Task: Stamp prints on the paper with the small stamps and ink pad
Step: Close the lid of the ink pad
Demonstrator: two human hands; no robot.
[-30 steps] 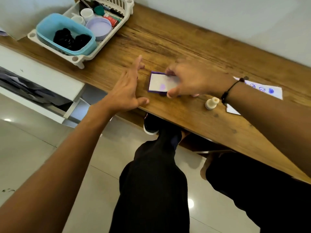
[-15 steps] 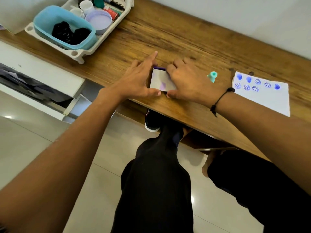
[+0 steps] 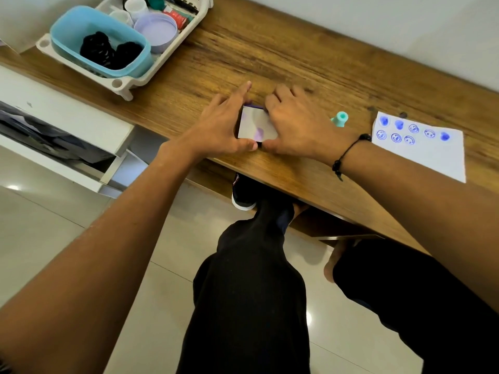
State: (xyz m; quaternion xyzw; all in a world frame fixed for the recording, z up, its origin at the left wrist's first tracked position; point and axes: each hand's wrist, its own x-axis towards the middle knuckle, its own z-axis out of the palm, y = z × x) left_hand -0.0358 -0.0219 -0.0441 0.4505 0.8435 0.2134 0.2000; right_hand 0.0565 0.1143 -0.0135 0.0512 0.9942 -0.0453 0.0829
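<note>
Both hands grip a small ink pad point(image 3: 256, 127) lying near the front edge of a wooden table point(image 3: 283, 63). The left hand point(image 3: 218, 130) clasps its left side, thumb at the near corner, index finger stretched along the far edge. The right hand point(image 3: 294, 128) clasps the right side. A teal stamp point(image 3: 339, 119) stands just beyond the right wrist. Stamped paper point(image 3: 432, 155) lies farther right.

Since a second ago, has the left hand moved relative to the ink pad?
Yes. The left hand has closed rightward onto the ink pad's left edge; earlier it lay apart.
</note>
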